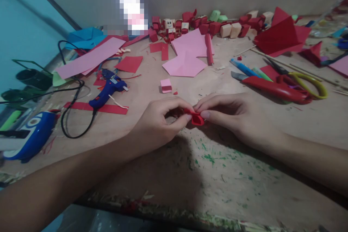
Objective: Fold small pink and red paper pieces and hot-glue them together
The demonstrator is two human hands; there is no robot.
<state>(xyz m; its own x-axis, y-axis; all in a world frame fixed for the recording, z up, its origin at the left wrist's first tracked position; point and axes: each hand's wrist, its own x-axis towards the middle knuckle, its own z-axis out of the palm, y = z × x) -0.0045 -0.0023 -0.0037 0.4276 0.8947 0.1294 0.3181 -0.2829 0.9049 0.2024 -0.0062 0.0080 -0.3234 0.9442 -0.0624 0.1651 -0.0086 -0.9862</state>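
Observation:
Between my two hands, low over the table, is a small folded red paper box (pixel 198 120) whose open side faces me. My left hand (pixel 165 117) pinches its left edge with thumb and index finger. From the other side, my right hand (pixel 225 112) pinches its upper right edge the same way. Just beyond my left hand stands a small pink paper box (pixel 166 86), with a tiny red scrap (pixel 175 93) beside it. Pink paper sheets (pixel 185 65) lie farther back.
A blue glue gun (pixel 108 90) with a looping black cord lies left, near a blue tape dispenser (pixel 32 136). On the right are a red utility knife (pixel 274 87) and yellow-handled scissors (pixel 310 85). Several small paper figures (pixel 170 25) line the back wall.

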